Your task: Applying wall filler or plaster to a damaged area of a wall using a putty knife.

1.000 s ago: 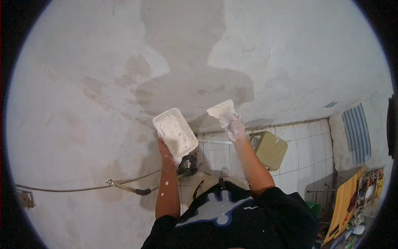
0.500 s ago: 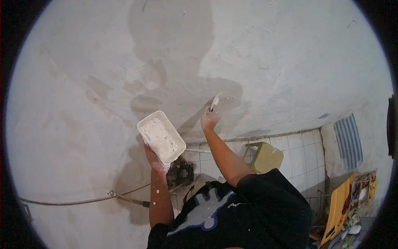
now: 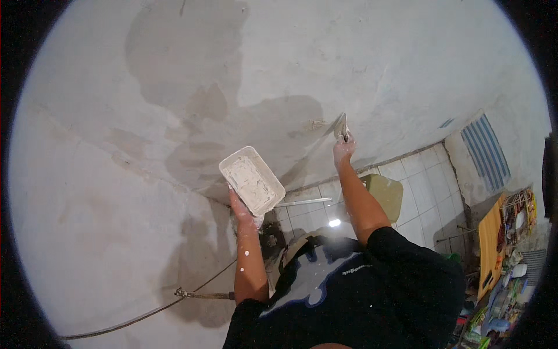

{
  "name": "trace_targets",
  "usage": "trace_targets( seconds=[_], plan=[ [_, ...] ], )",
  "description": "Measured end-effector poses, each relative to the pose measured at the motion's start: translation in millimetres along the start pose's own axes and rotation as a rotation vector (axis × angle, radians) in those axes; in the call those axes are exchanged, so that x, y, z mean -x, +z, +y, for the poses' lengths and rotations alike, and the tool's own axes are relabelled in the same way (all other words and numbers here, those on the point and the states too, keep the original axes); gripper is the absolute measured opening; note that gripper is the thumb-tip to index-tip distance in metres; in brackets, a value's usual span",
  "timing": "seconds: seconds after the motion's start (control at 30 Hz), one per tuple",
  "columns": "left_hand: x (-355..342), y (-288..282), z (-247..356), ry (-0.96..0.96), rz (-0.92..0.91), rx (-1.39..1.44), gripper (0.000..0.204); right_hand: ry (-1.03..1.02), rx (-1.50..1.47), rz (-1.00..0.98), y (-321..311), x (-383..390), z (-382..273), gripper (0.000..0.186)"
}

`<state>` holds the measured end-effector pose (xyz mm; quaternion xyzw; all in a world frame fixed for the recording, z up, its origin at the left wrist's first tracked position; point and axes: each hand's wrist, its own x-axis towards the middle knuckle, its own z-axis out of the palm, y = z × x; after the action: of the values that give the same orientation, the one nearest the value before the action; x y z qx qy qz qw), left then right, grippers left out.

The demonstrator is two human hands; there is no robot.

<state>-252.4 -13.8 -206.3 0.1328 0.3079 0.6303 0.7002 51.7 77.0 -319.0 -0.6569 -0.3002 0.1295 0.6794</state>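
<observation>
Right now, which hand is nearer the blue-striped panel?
Right: the right hand is left of that panel; the left hand is farther left, holding the white tub.

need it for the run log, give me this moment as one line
left hand: holding white tub of pale paste | right hand: gripping flat scraper at wall, contact unclear | nearby: olive stool

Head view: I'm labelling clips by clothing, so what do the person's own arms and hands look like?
The sleeves are short and black. The left forearm is bare with two whitish spots; the right forearm is bare too. The left hand and right hand look ungloved, with whitish residue.
</observation>
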Motion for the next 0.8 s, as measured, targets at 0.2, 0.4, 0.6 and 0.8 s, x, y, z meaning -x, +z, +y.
trace_targets(
  seconds=[0.2, 0.4, 0.6, 0.8],
  plan=[
    [-6.4, 55.3, -22.9, 0.027, -0.137, 0.017, 0.056, -0.12, 0.271, 0.241, 31.1, 22.8, -12.3, 0.036],
    [7.3, 67.2, -12.5, 0.087, -0.138, -0.146, 0.054, -0.169, 0.312, -0.336, 37.0, 64.6, -16.8, 0.028],
    [-17.6, 0.4, -6.5, 0.189, -0.119, -0.165, 0.047, -0.281, 0.223, -0.279, 14.4, 56.6, -12.6, 0.031],
    [-5.8, 24.9, -15.5, 0.044, -0.024, -0.088, 0.052, -0.23, 0.35, 0.513, 1.5, -20.4, -14.9, 0.03]
  ],
)
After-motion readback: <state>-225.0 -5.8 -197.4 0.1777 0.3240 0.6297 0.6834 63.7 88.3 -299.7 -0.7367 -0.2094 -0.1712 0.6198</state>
